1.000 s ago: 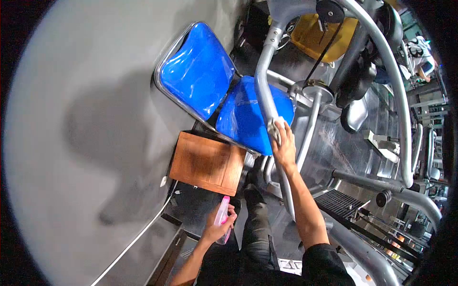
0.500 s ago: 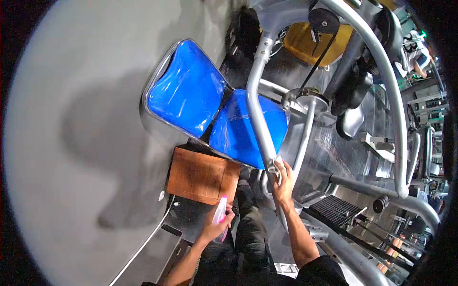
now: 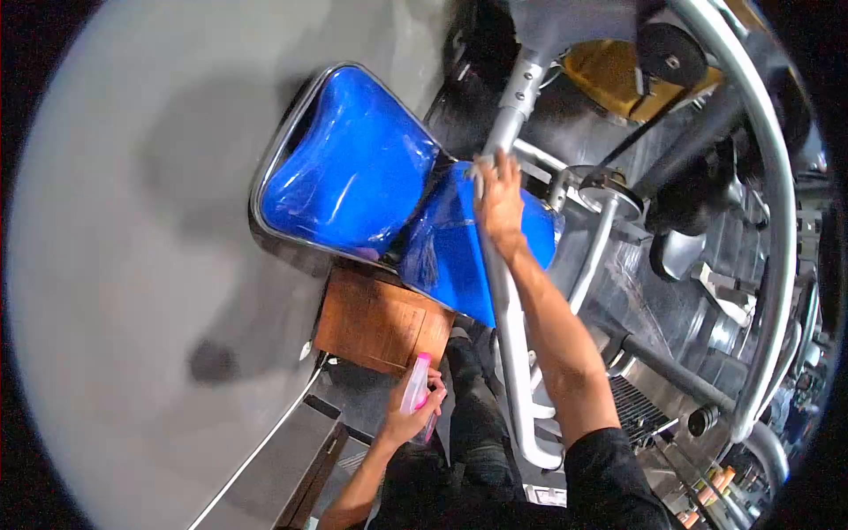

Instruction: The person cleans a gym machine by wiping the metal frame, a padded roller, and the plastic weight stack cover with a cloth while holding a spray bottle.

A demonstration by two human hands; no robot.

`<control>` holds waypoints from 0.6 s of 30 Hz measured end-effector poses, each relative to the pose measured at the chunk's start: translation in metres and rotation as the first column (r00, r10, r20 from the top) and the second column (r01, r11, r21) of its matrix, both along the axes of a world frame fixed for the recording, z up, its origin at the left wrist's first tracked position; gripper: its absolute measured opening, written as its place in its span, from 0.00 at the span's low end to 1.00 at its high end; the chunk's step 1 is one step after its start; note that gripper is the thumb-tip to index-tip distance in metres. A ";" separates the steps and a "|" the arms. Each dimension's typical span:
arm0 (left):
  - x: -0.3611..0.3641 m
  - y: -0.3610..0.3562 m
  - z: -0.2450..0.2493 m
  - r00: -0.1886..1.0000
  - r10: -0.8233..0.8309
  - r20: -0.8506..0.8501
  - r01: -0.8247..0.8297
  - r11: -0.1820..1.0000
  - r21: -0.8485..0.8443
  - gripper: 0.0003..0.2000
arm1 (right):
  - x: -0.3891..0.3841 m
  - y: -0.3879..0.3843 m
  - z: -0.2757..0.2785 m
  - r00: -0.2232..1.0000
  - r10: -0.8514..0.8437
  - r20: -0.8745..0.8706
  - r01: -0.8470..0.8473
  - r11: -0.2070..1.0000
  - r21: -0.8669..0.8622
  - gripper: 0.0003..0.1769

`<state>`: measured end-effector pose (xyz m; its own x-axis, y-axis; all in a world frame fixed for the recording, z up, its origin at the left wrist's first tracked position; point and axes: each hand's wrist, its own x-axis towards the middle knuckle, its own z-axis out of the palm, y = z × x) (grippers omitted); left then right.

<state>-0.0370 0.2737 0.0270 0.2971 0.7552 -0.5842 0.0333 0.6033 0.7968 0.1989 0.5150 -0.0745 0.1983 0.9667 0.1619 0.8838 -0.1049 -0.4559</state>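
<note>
My left hand (image 3: 413,411) is wrapped around a translucent spray bottle (image 3: 420,375) with pink parts, held low in front of my legs. Higher up, my right hand (image 3: 501,205) presses a crumpled pale cloth (image 3: 480,165) against the silver metal tube (image 3: 508,336) of an exercise machine. Most of that cloth is hidden by the fingers and the tube. Just behind the tube stands a chair with a blue seat (image 3: 446,243) and a blue backrest (image 3: 349,168), whose surfaces look shiny, as if plastic-covered.
A brown wooden box (image 3: 375,322) sits beside the chair, near the grey wall (image 3: 106,265). A white cable (image 3: 256,459) runs along the lower left. Curved silver machine bars (image 3: 777,194) and a yellow panel (image 3: 618,75) fill the right side.
My right hand has slid up along the tube with the cloth, and its arm reaches further forward. The left hand still grips the spray bottle. The view has shifted slightly.
</note>
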 end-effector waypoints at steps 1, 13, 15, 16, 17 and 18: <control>0.000 0.003 0.002 0.999 0.029 0.020 -0.028 0.999 -0.037 0.11 | 0.009 0.025 -0.016 0.998 -0.040 0.039 0.037 0.998 0.053 0.35; -0.010 0.013 -0.002 0.982 0.186 -0.019 -0.186 0.982 0.016 0.11 | 0.050 0.058 -0.038 0.993 0.029 -0.112 0.001 0.967 0.254 0.33; -0.005 0.012 -0.003 0.988 0.157 0.004 -0.157 0.988 -0.006 0.11 | 0.030 0.012 -0.019 0.982 0.185 -0.042 -0.174 0.967 0.187 0.33; -0.001 0.012 -0.003 0.987 0.163 -0.003 -0.163 0.987 -0.004 0.11 | 0.020 -0.014 -0.001 0.972 0.227 -0.064 -0.223 0.973 0.065 0.35; 0.003 0.014 -0.004 0.986 0.167 -0.011 -0.167 0.986 0.002 0.11 | 0.013 -0.040 0.009 0.959 0.273 -0.078 -0.275 0.961 -0.018 0.35; 0.007 0.017 -0.003 0.987 0.161 -0.012 -0.161 0.987 0.007 0.11 | 0.008 -0.060 0.022 0.945 0.298 -0.132 -0.313 0.944 -0.107 0.27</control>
<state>-0.0305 0.2903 0.0238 0.1645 0.7962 -0.5822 -0.0538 0.5966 0.8007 0.2068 0.4553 -0.0527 -0.0999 0.9945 0.0303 0.8261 0.0999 -0.5546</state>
